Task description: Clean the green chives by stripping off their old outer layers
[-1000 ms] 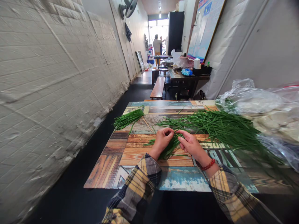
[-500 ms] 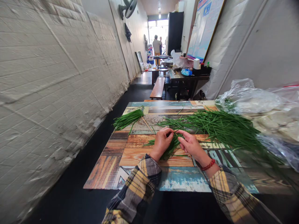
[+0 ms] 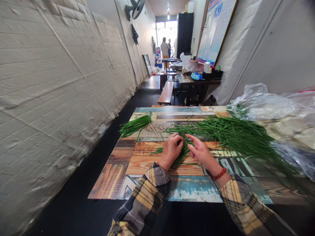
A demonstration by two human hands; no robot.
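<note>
Both hands are over the middle of the table, above a small heap of garlic chives [image 3: 181, 155]. My left hand [image 3: 171, 147] is closed in a pinch, with thin green blades at its fingertips; exactly how many it grips is hidden. My right hand [image 3: 199, 150] is just to the right, index finger stretched out and apart from the thumb, other fingers curled in. Nothing shows between them. A large loose pile of garlic chives [image 3: 228, 131] spreads behind and to the right. At the back left lies a neat bundle of chives [image 3: 136, 126].
A thin wooden stick [image 3: 155, 130] lies beside the bundle on the wood-patterned table [image 3: 145, 165]. Clear plastic bags [image 3: 268, 101] with pale contents crowd the right side. Beyond stand a bench [image 3: 166, 92] and a cluttered table [image 3: 184, 78]. People [image 3: 164, 49] stand near the far doorway.
My right index finger has moved away from the left fingertips, opening a gap between the hands. The left hand has hardly moved.
</note>
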